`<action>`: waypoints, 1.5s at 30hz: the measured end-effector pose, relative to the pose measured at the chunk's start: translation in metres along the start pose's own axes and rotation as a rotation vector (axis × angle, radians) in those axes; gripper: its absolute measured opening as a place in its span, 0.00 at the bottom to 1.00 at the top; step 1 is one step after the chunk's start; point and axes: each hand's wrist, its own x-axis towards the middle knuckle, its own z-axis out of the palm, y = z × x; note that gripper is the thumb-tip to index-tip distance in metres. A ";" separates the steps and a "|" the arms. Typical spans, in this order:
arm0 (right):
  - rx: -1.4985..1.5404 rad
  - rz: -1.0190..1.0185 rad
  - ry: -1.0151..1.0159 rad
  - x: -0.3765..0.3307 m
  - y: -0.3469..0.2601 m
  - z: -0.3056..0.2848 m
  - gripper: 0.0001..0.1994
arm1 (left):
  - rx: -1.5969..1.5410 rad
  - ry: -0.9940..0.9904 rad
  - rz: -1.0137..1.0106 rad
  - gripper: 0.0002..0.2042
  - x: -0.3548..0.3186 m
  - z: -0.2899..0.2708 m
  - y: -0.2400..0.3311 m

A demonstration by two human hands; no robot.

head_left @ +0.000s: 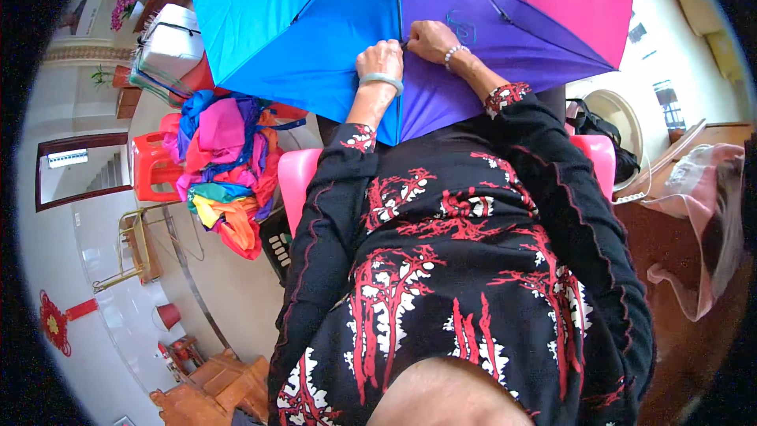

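A multicoloured umbrella is spread out across my lap, with its thin dark ribs showing on the blue, purple and pink panels. At the seam where blue meets purple, my left hand is closed, its fingertips pressed against the middle rib. Right beside it, my right hand is closed too, pinching at the same rib from the purple side. Whatever small part lies between the fingertips is hidden. A pale bangle circles my left wrist and a beaded bracelet my right.
On the left, a heap of brightly coloured cloth covers a red plastic stool. A white box stands farther off. Pink chair arms flank me. To the right are a round pale tub and a pink cloth.
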 end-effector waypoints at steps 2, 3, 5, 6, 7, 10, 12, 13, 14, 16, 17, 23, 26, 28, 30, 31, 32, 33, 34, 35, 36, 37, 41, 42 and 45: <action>-0.022 0.002 -0.003 0.001 0.000 0.001 0.11 | -0.026 0.002 0.002 0.10 0.001 0.001 -0.002; -0.011 -0.014 0.031 0.000 0.001 0.005 0.10 | -0.036 0.016 -0.002 0.10 0.001 0.001 -0.002; -0.019 -0.039 0.077 -0.001 0.006 0.006 0.08 | -0.051 0.012 0.013 0.10 -0.001 0.003 -0.001; -0.017 -0.034 0.079 -0.002 0.004 0.007 0.08 | -0.054 0.007 0.016 0.09 -0.003 0.004 -0.001; -0.014 -0.029 0.082 -0.002 0.004 0.008 0.08 | -0.058 0.023 0.008 0.09 -0.003 0.005 -0.001; -0.021 -0.031 0.090 -0.002 0.004 0.008 0.07 | -0.037 -0.027 0.002 0.09 -0.001 0.010 0.000; -0.018 -0.018 0.092 -0.004 0.004 0.006 0.07 | -0.045 -0.029 -0.009 0.09 -0.001 0.011 0.000; -0.029 -0.027 0.099 -0.003 0.003 0.005 0.07 | -0.050 -0.043 -0.014 0.10 -0.001 0.011 0.000; -0.025 -0.017 0.079 -0.003 0.002 0.004 0.07 | -0.057 -0.059 -0.020 0.11 0.000 0.011 0.001; -0.018 0.002 0.043 -0.003 -0.001 0.002 0.08 | -0.062 -0.043 -0.022 0.10 0.000 0.011 0.000; -0.031 -0.010 0.051 -0.003 -0.001 0.002 0.08 | -0.062 -0.040 -0.019 0.09 -0.001 0.010 -0.001; -0.010 -0.025 0.095 -0.005 0.007 0.003 0.08 | -0.115 -0.045 -0.090 0.07 -0.002 0.005 0.004; 0.065 -0.124 0.115 -0.010 0.007 0.000 0.08 | -0.190 -0.072 -0.174 0.06 -0.004 0.004 0.002; 0.049 -0.088 0.106 -0.010 0.008 0.002 0.08 | -0.226 -0.105 -0.208 0.05 -0.003 0.003 0.001; 0.045 -0.110 0.118 -0.010 0.010 0.003 0.08 | -0.254 -0.109 -0.214 0.05 -0.004 0.002 0.004; 0.050 -0.110 0.129 -0.011 0.011 0.002 0.08 | -0.270 -0.114 -0.213 0.05 -0.004 0.000 0.005; 0.056 -0.108 0.139 -0.011 0.012 0.002 0.07 | -0.272 -0.101 -0.218 0.05 -0.004 -0.001 0.005; 0.049 -0.118 0.142 -0.012 0.012 0.003 0.07 | -0.290 -0.110 -0.222 0.05 -0.005 -0.003 0.005; 0.049 -0.119 0.140 -0.012 0.012 0.002 0.07 | -0.309 -0.119 -0.227 0.05 -0.004 -0.004 0.005; 0.049 -0.120 0.138 -0.013 0.012 0.002 0.07 | -0.329 -0.129 -0.230 0.05 -0.003 -0.006 0.006; 0.049 -0.118 0.136 -0.013 0.013 0.001 0.07 | -0.332 -0.120 -0.232 0.05 -0.001 -0.007 0.006; 0.041 -0.123 0.139 -0.012 0.013 0.001 0.07 | -0.359 -0.145 -0.270 0.06 0.000 -0.007 0.006; 0.081 -0.101 0.102 -0.013 0.010 0.000 0.08 | -0.439 -0.207 -0.372 0.07 0.003 -0.011 0.006; 0.078 -0.108 0.107 -0.013 0.010 -0.001 0.08 | -0.459 -0.220 -0.401 0.08 0.004 -0.012 0.006; 0.070 -0.103 0.133 -0.013 0.010 -0.003 0.08 | -0.485 -0.256 -0.421 0.08 0.004 -0.017 0.005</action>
